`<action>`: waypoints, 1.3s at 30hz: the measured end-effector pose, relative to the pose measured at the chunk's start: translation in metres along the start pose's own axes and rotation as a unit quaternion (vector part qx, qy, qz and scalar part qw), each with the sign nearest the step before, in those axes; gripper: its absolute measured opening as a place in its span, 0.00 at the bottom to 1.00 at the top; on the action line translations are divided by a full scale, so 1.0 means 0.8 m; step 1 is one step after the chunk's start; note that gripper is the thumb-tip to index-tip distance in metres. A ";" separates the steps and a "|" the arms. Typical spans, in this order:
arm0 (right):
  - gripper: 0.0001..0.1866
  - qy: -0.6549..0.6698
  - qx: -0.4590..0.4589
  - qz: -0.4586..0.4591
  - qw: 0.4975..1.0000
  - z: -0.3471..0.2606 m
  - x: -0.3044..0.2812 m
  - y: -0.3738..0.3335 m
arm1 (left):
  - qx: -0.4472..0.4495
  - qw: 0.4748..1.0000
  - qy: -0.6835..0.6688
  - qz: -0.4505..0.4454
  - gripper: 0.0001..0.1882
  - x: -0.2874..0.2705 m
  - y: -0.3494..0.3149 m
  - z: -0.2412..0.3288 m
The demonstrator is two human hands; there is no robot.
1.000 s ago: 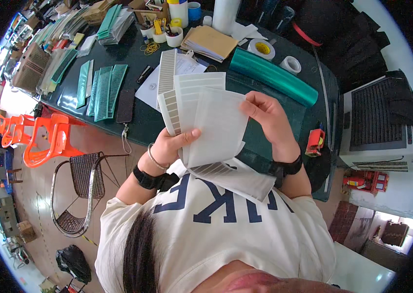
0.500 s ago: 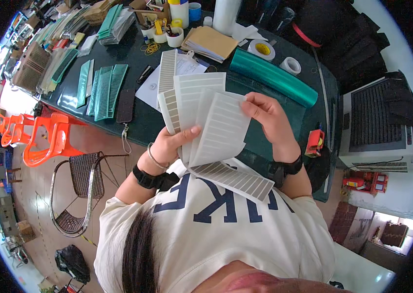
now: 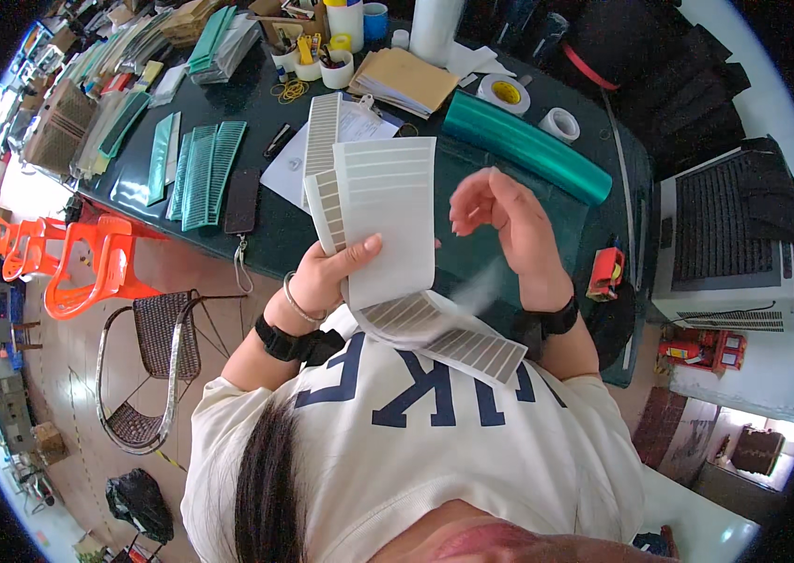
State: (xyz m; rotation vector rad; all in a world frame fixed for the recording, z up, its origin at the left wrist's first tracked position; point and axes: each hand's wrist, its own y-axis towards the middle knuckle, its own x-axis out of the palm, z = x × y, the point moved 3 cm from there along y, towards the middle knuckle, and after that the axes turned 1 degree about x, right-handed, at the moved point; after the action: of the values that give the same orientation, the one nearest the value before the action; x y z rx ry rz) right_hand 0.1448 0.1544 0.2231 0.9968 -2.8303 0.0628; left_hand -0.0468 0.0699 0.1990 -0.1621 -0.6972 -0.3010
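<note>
My left hand (image 3: 336, 267) grips a fanned stack of label sheets (image 3: 386, 211), thumb across the front sheet and fingers mostly hidden behind. That front sheet is white, with pale stripes near its top. Behind it, at the left, strips with grey-beige rectangles (image 3: 325, 141) stick out. Below, against my shirt, lies another sheet of grey rectangles (image 3: 472, 349), with a blurred sheet (image 3: 402, 319) partly over it. My right hand (image 3: 508, 225) is raised right of the stack, apart from it, fingers loosely bent and nothing visible in them.
On the dark table stand a green film roll (image 3: 526, 150), tape rolls (image 3: 504, 95), brown envelopes (image 3: 406, 80) and a black phone (image 3: 241, 202). Green ribbed strips (image 3: 202, 178) lie at the left. A red tape dispenser (image 3: 606, 274) sits near the right edge. A wicker chair (image 3: 167, 338) stands on the floor at left.
My right hand has let go of the striped sheet, which has swung down toward my shirt in a blur. The hand has drawn back slightly; my left hand keeps its hold.
</note>
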 end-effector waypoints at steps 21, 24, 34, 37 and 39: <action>0.27 0.075 0.225 -0.120 0.964 0.055 0.033 -0.017 | 0.134 0.988 -0.067 -0.038 0.47 -0.028 0.029 -0.004; 0.24 0.123 0.413 -0.161 0.888 0.045 0.046 -0.026 | 0.192 0.977 -0.055 0.077 0.43 -0.041 0.037 -0.001; 0.24 -0.028 0.255 -0.197 0.946 0.141 -0.052 0.020 | 0.088 0.978 0.186 0.022 0.37 -0.106 0.089 -0.040; 0.24 -0.037 0.252 -0.094 0.962 0.202 -0.115 0.008 | -0.006 0.933 0.354 -0.068 0.35 -0.155 0.104 -0.067; 0.24 0.011 0.279 -0.041 0.959 0.251 -0.154 -0.011 | -0.068 0.895 0.440 0.037 0.35 -0.197 0.112 -0.071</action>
State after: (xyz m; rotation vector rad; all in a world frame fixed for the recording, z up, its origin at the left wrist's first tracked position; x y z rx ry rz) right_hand 0.2218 0.2067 0.0065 1.1914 -2.7971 0.8967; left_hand -0.0976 0.1751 0.0487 -0.1650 0.2344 -0.3123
